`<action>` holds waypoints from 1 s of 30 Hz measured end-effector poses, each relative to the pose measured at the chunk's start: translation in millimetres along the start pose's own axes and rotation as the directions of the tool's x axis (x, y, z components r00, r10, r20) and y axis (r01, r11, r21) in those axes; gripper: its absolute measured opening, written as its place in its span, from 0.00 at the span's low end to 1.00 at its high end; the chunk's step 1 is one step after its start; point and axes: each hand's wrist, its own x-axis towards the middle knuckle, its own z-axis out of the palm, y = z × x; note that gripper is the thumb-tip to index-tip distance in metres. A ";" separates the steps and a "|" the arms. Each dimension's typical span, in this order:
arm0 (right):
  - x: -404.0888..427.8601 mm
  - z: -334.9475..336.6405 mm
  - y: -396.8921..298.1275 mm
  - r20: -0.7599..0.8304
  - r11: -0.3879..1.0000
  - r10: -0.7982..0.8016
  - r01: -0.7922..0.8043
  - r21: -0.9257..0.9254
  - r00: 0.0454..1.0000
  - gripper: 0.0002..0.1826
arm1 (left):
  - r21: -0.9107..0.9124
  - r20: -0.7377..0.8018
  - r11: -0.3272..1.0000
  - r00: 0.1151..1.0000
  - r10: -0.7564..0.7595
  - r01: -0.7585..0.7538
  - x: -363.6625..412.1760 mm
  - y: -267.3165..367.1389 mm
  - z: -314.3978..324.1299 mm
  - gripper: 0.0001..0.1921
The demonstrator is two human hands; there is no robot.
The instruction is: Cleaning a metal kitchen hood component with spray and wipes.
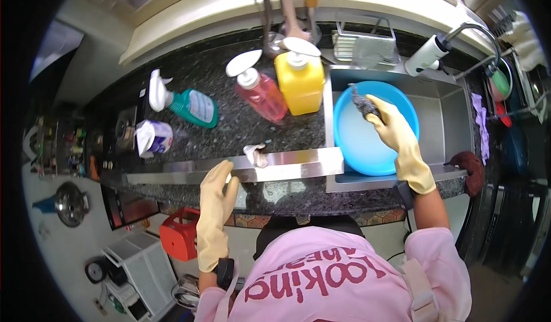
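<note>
My right hand [391, 128], in a cream rubber glove, grips a dark mesh scrubber [365, 104] above a blue plastic basin [340, 143] of cloudy water in the steel sink [430, 98]. My left hand [219, 184], gloved alike, lies over the near end of a long stainless steel strip [297, 165]; whether it presses on it I cannot tell. Its fingers hold nothing visible. A crumpled whitish scrap [257, 155] rests on the strip. Behind stand a pink pump bottle [262, 96], a yellow pump bottle [300, 83] and a green spray bottle [196, 106].
A purple-and-white package [155, 137] stands left on the granite counter [224, 143]. A wire rack [366, 48] and a faucet [426, 55] are behind the sink. A maroon cloth [469, 171] hangs over its right edge. A red stool [181, 236] is below left.
</note>
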 end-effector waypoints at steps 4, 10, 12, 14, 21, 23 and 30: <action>-25.5 3.2 -47.9 0.078 0.999 0.027 -0.024 -0.038 0.997 0.23 | -0.071 -0.060 0.996 0.997 -0.051 0.046 -2.9 -2.6 -9.1 0.17; -59.8 48.9 -69.9 0.212 0.903 0.198 -0.262 0.341 0.957 0.19 | -0.372 -0.247 0.873 0.874 -0.419 0.314 47.0 -23.8 -60.1 0.35; -61.3 57.2 -103.6 0.225 0.903 0.205 -0.272 0.331 0.953 0.20 | -0.446 -0.253 0.853 0.876 -0.410 0.271 81.9 -29.3 -71.7 0.50; -71.7 73.4 -123.2 0.192 0.875 0.258 -0.313 0.370 0.947 0.21 | -0.544 -0.276 0.829 0.905 -0.325 0.132 118.8 -43.9 -72.4 0.59; -103.5 128.6 -196.5 0.097 0.782 0.349 -0.347 0.517 0.932 0.14 | -0.566 -0.401 0.804 0.913 -0.077 -0.180 212.9 -120.2 -47.5 0.39; -113.5 150.4 -201.1 0.059 0.735 0.377 -0.337 0.588 0.924 0.11 | -0.675 -0.370 0.705 0.926 -0.071 -0.215 204.8 -112.9 -53.3 0.36; -129.3 208.5 -244.5 0.062 0.509 0.485 -0.339 0.791 0.873 0.12 | -0.831 -0.280 0.470 0.954 0.109 -0.297 126.0 -85.1 -143.2 0.28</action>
